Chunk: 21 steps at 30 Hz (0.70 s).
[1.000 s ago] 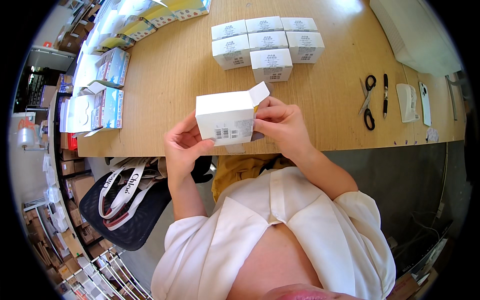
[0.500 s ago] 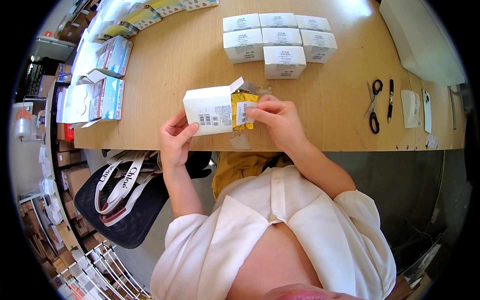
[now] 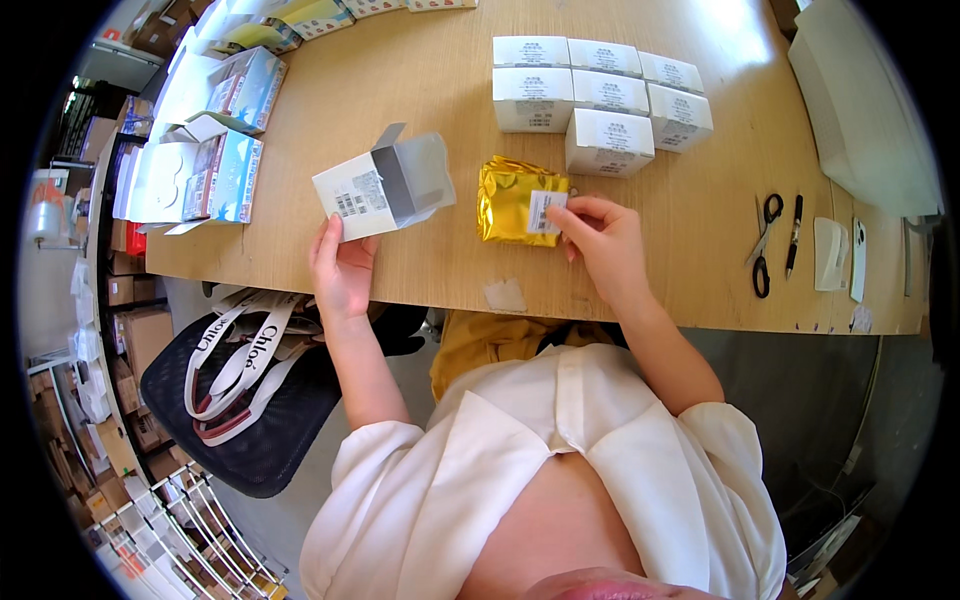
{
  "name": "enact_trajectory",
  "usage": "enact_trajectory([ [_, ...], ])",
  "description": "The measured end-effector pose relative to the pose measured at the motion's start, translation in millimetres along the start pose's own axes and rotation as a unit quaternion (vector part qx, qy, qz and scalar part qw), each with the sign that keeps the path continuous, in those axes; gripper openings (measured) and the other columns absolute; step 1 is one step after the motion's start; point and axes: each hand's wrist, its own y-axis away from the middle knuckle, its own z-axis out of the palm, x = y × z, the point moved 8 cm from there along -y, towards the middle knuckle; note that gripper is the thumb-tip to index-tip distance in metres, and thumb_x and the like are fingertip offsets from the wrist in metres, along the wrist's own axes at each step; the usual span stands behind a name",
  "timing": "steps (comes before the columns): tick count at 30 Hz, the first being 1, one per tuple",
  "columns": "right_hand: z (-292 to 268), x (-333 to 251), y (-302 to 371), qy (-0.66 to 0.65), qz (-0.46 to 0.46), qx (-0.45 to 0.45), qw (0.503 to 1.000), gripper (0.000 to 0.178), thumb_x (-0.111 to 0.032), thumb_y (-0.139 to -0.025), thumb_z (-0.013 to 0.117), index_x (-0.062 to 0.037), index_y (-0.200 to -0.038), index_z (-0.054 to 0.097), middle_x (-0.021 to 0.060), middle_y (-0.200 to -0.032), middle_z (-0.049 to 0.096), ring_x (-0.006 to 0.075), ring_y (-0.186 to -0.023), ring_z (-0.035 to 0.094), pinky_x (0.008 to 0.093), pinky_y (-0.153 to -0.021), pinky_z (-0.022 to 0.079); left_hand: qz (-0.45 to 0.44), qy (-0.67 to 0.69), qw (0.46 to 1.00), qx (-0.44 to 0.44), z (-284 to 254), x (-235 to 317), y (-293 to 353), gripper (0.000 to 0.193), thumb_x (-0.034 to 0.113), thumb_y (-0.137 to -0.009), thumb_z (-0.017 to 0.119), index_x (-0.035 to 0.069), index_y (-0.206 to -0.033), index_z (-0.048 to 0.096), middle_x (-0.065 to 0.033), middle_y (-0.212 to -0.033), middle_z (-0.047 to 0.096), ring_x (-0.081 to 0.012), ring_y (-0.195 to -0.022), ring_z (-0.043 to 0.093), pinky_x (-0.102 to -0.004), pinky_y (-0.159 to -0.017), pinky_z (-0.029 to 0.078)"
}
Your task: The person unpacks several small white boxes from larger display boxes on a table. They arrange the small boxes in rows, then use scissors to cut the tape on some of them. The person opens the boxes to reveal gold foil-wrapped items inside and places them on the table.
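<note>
My left hand (image 3: 342, 268) grips a small white carton (image 3: 358, 196) by its near end. The carton lies on its side in the air, its open end with raised flaps toward the right. In my right hand (image 3: 604, 238) is a shiny gold foil packet (image 3: 503, 203), pinched at its right edge between thumb and fingers. A white printed label (image 3: 543, 212) sits on that edge, partly under my thumb. The packet is fully outside the carton, a hand's width apart from it.
Several closed white boxes (image 3: 610, 142) stand grouped beyond my right hand. Scissors (image 3: 765, 245), a black pen (image 3: 795, 237) and a white phone-shaped object (image 3: 858, 260) lie at the right. Open blue-and-white display boxes (image 3: 228, 178) line the left edge. A black chair (image 3: 250, 440) holds a bag with white straps.
The gold foil packet has come out of the white carton and moved right with my right hand. My left hand has drawn the carton to the left and tilted it.
</note>
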Motion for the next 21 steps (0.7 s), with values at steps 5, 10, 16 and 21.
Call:
enact_trajectory([
  [5,9,-6,1,0.092,-0.047,0.006,0.995,0.03,-0.012,-0.084,0.071,0.0085,-0.1,0.057,0.0082,-0.087,0.057,0.0109,-0.06,0.059,0.0252,-0.048,0.051,-0.06,0.286,0.95,-0.108,28,-11,0,0.04,0.016,-0.096,0.048,-0.002,-0.132,0.045,-0.0185,-0.133,0.052,-0.0313,-0.122,0.052,-0.0507,-0.101,0.045],
  [10,16,-19,5,0.209,-0.053,0.03,0.976,0.038,-0.013,-0.085,0.071,0.0014,-0.109,0.045,0.0092,-0.083,0.054,0.0109,-0.058,0.056,0.027,-0.049,0.05,-0.105,0.329,0.928,-0.141,45,-13,1,0.041,0.017,-0.097,0.047,-0.003,-0.133,0.042,-0.0209,-0.134,0.05,-0.0335,-0.122,0.052,-0.0518,-0.096,0.049],
  [16,26,-34,24,0.303,-0.256,0.016,0.918,0.048,-0.011,-0.083,0.071,-0.0032,-0.123,0.045,0.0112,-0.096,0.049,0.0145,-0.055,0.054,0.0278,-0.052,0.047,0.072,-0.169,0.979,0.086,33,22,-26,0.039,0.021,-0.098,0.051,0.001,-0.131,0.046,-0.0137,-0.121,0.058,-0.0243,-0.107,0.06,-0.0423,-0.088,0.054],
  [21,29,-41,31,0.369,-0.323,0.028,0.871,0.063,-0.019,-0.081,0.075,-0.0062,-0.132,0.04,0.0135,-0.104,0.049,0.0199,-0.068,0.056,0.0303,-0.053,0.048,0.123,-0.348,0.917,0.152,21,55,-92,0.036,0.023,-0.097,0.054,-0.001,-0.124,0.054,-0.012,-0.109,0.064,-0.0199,-0.097,0.062,-0.0334,-0.077,0.054],
])
